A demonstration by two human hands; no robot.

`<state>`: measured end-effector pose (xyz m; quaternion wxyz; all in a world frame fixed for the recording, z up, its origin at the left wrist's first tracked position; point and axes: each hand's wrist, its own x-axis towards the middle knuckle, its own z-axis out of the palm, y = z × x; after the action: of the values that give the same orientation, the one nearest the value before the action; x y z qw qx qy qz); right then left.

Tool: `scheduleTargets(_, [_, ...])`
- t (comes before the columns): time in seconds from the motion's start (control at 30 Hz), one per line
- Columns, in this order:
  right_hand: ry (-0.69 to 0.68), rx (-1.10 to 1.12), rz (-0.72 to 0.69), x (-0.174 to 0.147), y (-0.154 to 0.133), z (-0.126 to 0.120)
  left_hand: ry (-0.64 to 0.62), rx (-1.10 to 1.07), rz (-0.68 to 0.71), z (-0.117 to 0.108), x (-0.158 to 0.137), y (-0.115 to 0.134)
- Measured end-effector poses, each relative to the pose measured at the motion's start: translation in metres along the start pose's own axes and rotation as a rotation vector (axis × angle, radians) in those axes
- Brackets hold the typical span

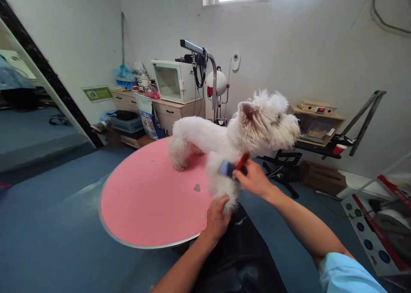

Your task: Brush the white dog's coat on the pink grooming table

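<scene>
A white dog (205, 132) stands on a round pink grooming table (150, 198), its head turned to the right. My right hand (255, 179) is closed around a slicker brush (227, 168) with a red handle and a bluish head. The brush head touches the fluffy fur of the dog's front leg (218, 181). Lower down, my left hand (218, 216) is wrapped round the bottom of that leg near the table's edge. Its fingertips are partly buried in fur.
A metal grooming arm (213, 74) with a dark loop rises behind the dog. Drawers (170, 111) bearing a white cabinet (178, 81) line the wall. At right are a wooden box (316, 124), a red cup (339, 149) and a cardboard box (323, 178).
</scene>
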<state>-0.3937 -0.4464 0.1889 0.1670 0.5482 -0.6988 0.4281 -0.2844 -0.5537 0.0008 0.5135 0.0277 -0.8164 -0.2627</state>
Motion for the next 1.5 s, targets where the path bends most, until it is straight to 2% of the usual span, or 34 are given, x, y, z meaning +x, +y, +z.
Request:
scheduleTargets(0.07, [0.208,-0.03,-0.021,0.001,-0.002,-0.001,-0.032,0.02,-0.028,-0.001,-0.001,0.0])
scheduleTargets(0.1, [0.215,-0.029,-0.037,0.001,-0.004,-0.001,-0.042,0.021,-0.023,-0.002,-0.001,0.0])
scheduleTargets(0.2, [-0.101,-0.024,-0.016,0.0,-0.008,0.001,-0.019,0.005,0.028,-0.003,0.001,0.001])
scheduleTargets(0.23, [-0.134,-0.042,0.007,0.0,-0.009,0.001,-0.001,0.005,0.039,-0.004,0.002,0.002])
scheduleTargets(0.33, [0.094,-0.081,0.002,-0.005,-0.01,0.002,0.013,0.023,0.044,-0.006,0.006,0.003])
scheduleTargets(0.37, [0.103,-0.072,-0.013,-0.007,-0.01,0.001,0.007,0.026,0.055,-0.006,0.006,0.003])
scheduleTargets(0.47, [-0.084,-0.05,-0.013,-0.014,-0.011,0.0,-0.004,0.025,0.06,-0.008,0.007,0.003])
scheduleTargets(0.5, [-0.067,-0.058,-0.005,-0.016,-0.011,0.0,-0.004,0.027,0.049,-0.009,0.007,0.003])
scheduleTargets(0.6, [0.198,-0.058,-0.034,-0.02,-0.011,-0.002,-0.009,0.028,0.021,-0.011,0.008,0.004])
scheduleTargets(0.63, [0.189,-0.04,-0.045,-0.021,-0.012,-0.002,-0.012,0.021,0.026,-0.012,0.009,0.004])
scheduleTargets(0.73, [-0.031,-0.029,-0.03,-0.021,-0.011,-0.001,-0.022,-0.006,0.021,-0.015,0.012,0.006])
scheduleTargets(0.77, [-0.015,-0.047,-0.02,-0.021,-0.011,-0.001,-0.025,-0.012,0.011,-0.016,0.013,0.006])
scheduleTargets(0.83, [0.145,-0.068,-0.023,-0.02,-0.01,-0.001,-0.039,-0.015,-0.015,-0.018,0.014,0.007])
scheduleTargets(0.87, [0.176,-0.059,-0.026,-0.02,-0.01,0.0,-0.049,-0.018,-0.02,-0.018,0.015,0.008])
scheduleTargets(0.9, [0.136,-0.044,-0.022,-0.02,-0.01,0.0,-0.058,-0.023,-0.018,-0.019,0.015,0.009])
scheduleTargets(0.97, [-0.04,-0.031,-0.001,-0.021,-0.01,0.0,-0.049,-0.035,0.0,-0.02,0.017,0.011])
scheduleTargets(1.0, [-0.075,-0.042,0.002,-0.021,-0.01,0.0,-0.035,-0.041,0.012,-0.021,0.018,0.012])
scheduleTargets(1.03, [-0.04,-0.061,-0.003,-0.022,-0.011,0.0,-0.021,-0.045,0.021,-0.021,0.019,0.013])
scheduleTargets(1.1, [0.126,-0.082,-0.038,-0.022,-0.011,-0.001,-0.01,-0.041,0.026,-0.022,0.02,0.015])
scheduleTargets(1.13, [0.151,-0.078,-0.048,-0.023,-0.011,-0.001,-0.013,-0.041,0.032,-0.022,0.02,0.015])
scheduleTargets(1.23, [-0.01,-0.073,-0.038,-0.023,-0.01,-0.001,0.002,-0.044,0.044,-0.02,0.019,0.013])
scheduleTargets(1.27, [-0.011,-0.088,-0.041,-0.023,-0.009,-0.001,0.014,-0.042,0.043,-0.02,0.018,0.011])
scheduleTargets(1.37, [0.185,-0.111,-0.091,-0.023,-0.009,0.0,0.032,-0.027,0.035,-0.017,0.014,0.005])
scheduleTargets(1.4, [0.167,-0.098,-0.096,-0.023,-0.01,0.0,0.034,-0.022,0.041,-0.017,0.012,0.003])
scheduleTargets(1.5, [-0.054,-0.089,-0.062,-0.023,-0.012,0.003,0.054,-0.012,0.069,-0.016,0.011,0.0])
